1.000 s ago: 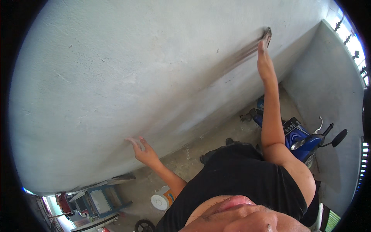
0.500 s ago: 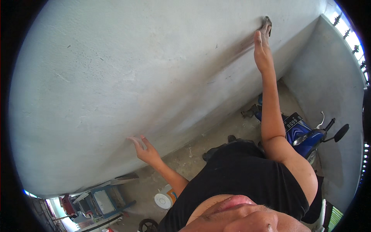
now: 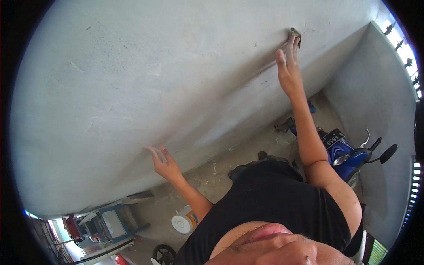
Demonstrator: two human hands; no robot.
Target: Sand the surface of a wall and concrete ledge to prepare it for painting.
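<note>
A pale grey plastered wall (image 3: pixel 145 88) fills most of the view. High on it, at the upper right, my right hand (image 3: pixel 289 70) presses a small brownish sheet of sandpaper (image 3: pixel 296 35) against the surface, its dusty fingers stretched over the sheet. The palm side of that hand is partly hidden. Lower and to the left, my left hand (image 3: pixel 165 165) is open, thumb and fingers apart, its whitened fingertips at or just off the wall; contact cannot be made out. Nothing shows in it.
A blue motorbike (image 3: pixel 346 154) stands to the right beside a second grey wall (image 3: pixel 371 88). On the concrete floor (image 3: pixel 198 185) sits a white bucket (image 3: pixel 182 223). At the lower left are a blue-framed stand (image 3: pixel 115 223) and a black wheel (image 3: pixel 164 255).
My right hand and the sandpaper have shifted slightly down and left along the wall. My left hand has hardly moved. The view has tilted a little.
</note>
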